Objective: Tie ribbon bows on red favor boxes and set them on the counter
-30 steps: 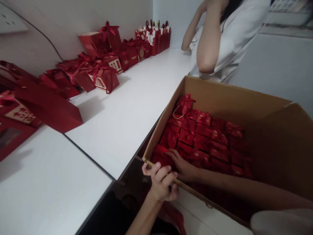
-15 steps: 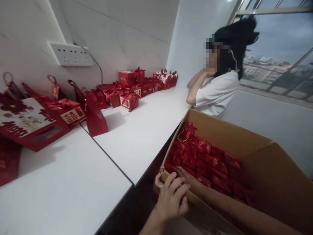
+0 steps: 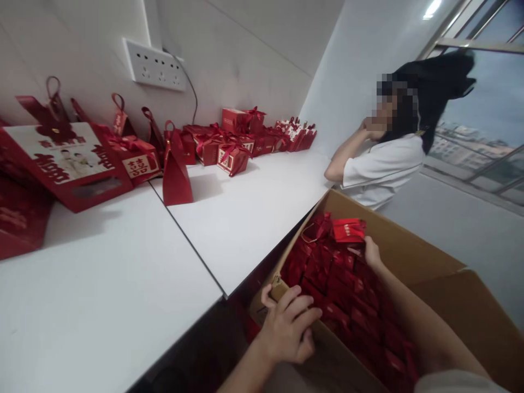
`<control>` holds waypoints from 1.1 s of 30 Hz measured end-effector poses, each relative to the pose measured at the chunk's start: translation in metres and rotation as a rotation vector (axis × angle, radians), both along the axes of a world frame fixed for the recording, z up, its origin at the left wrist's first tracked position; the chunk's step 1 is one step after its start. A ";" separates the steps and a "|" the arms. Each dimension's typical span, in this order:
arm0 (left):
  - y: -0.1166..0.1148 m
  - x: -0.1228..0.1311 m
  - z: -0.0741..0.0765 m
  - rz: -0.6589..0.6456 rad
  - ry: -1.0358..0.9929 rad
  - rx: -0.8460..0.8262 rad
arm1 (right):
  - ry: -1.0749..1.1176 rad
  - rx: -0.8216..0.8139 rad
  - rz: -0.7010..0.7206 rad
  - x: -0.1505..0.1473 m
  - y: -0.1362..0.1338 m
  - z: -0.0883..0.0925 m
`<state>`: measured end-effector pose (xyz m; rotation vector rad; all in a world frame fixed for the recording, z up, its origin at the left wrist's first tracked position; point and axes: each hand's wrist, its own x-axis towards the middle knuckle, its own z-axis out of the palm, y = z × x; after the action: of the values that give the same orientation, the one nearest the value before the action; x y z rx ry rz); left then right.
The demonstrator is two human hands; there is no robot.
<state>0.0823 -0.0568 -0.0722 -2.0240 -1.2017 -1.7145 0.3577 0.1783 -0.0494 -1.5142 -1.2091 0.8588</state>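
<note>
Head: our left hand (image 3: 289, 327) curls its fingers over the carton (image 3: 429, 273) rim; our right hand (image 3: 371, 254) has its fingers closed on a bright red box (image 3: 347, 231), carton's far end. Edge-only hold, we'd likely drop it if bumped.

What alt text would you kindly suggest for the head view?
The right hand touches a bright red gift box in a cardboard carton holding more; the left hand rests on the carton's rim. Red double-happiness boxes stand on the white table.
</note>
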 end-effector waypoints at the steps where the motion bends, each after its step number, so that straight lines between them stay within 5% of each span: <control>1: 0.001 0.000 0.001 0.008 0.000 0.003 | 0.071 -0.028 0.012 0.000 0.002 -0.003; 8: 0.005 0.001 -0.004 0.018 -0.039 0.057 | 0.226 -0.051 0.120 -0.006 0.003 -0.030; 20: 0.010 0.013 -0.008 0.053 -0.116 0.069 | -0.490 0.172 0.162 0.037 0.010 -0.032; 27: 0.007 0.012 -0.011 0.048 -0.086 0.040 | -0.701 0.142 0.355 0.021 0.015 -0.071; 33: 0.011 0.015 -0.011 0.046 -0.137 0.065 | -0.749 0.139 0.432 0.005 0.031 -0.070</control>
<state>0.0976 -0.0462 -0.0835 -1.8538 -1.2062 -1.8709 0.3630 0.2092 -0.1193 -1.5282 -2.1513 0.4485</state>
